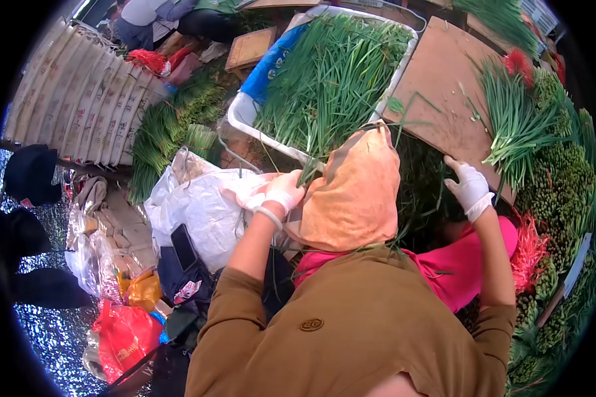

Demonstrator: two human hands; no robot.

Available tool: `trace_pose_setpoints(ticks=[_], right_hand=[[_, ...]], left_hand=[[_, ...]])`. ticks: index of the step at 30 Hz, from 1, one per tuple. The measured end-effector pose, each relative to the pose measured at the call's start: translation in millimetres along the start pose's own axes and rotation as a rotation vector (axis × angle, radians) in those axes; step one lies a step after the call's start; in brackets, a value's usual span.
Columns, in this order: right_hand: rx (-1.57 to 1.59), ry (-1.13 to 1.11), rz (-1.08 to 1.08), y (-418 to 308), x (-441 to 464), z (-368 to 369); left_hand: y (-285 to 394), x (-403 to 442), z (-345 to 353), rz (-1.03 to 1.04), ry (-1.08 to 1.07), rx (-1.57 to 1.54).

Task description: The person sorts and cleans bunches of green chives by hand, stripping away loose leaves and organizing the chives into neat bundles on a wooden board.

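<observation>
Apparently the work is partway along. Bundled greens (553, 178) lie heaped along the right side, their cut ends facing out, and more bundles (172, 129) are stacked at the far left; these look finished. Plenty seems left, since the white tub (235, 119) at the far middle is full of loose green stems (338, 76), and a loose bunch (515, 126) spreads over the right edge of the brown table (437, 73), with no tie visible on it.

The left hand (286, 190), gloved, sits just beside the orange cloth (354, 188) and near the tub's near rim; its grip is closed and seems to pinch a small green tuft (307, 173). The right hand (470, 188), also gloved, is at the table's near right edge, fingers spread and grip released, holding nothing that shows; whether its fingertips touch the edge I cannot tell.

Counted out: one tub, one table, one orange cloth, one loose bunch on the table, one knife (572, 274) at the near right, one phone (183, 247) at the left, and two clumps of red strands on the right, one far (518, 66) and one near (530, 255). Stems and stacked bundles overlap too much to count.
</observation>
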State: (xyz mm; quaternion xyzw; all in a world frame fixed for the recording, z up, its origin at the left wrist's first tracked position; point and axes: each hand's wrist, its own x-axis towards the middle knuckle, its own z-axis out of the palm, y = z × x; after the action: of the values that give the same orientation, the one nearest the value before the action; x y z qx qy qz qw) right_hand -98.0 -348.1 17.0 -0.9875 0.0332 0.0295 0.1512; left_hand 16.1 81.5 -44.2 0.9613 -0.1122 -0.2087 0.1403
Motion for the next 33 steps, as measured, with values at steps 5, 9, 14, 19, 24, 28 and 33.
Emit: trace_pose_setpoints(ticks=[5, 9, 14, 19, 24, 28, 33], right_hand=[[0.139, 0.298, -0.538, -152.8, 13.0, -38.3], [0.303, -0.075, -0.555, -193.9, 8.0, -14.4], [0.323, -0.132, -0.282, -104.2, 0.7, 28.4], [0.083, -0.199, 0.157, 19.5, -11.6, 37.1], [-0.511, -0.393, 0.241, 58.8, -17.6, 33.1], [-0.018, 0.116, -0.279, -44.8, 0.4, 21.4], [0.123, -0.119, -0.398, -126.0, -27.1, 63.3]], left_hand=[[83.7, -67.9, -66.0, 0.412, 0.198, -0.052], [115.6, -92.7, -82.1, 0.677, 0.126, -0.153], [68.7, -56.7, -52.8, 0.617, 0.149, -0.056], [24.7, -46.5, -38.1, 0.425, 0.049, -0.208], [-82.2, -10.9, -5.7, 0.03, 0.51, -0.69], [-66.6, 15.0, 6.4, -0.16, 0.27, -0.718], [-21.9, -2.5, 22.6, 0.022, 0.091, -0.958]])
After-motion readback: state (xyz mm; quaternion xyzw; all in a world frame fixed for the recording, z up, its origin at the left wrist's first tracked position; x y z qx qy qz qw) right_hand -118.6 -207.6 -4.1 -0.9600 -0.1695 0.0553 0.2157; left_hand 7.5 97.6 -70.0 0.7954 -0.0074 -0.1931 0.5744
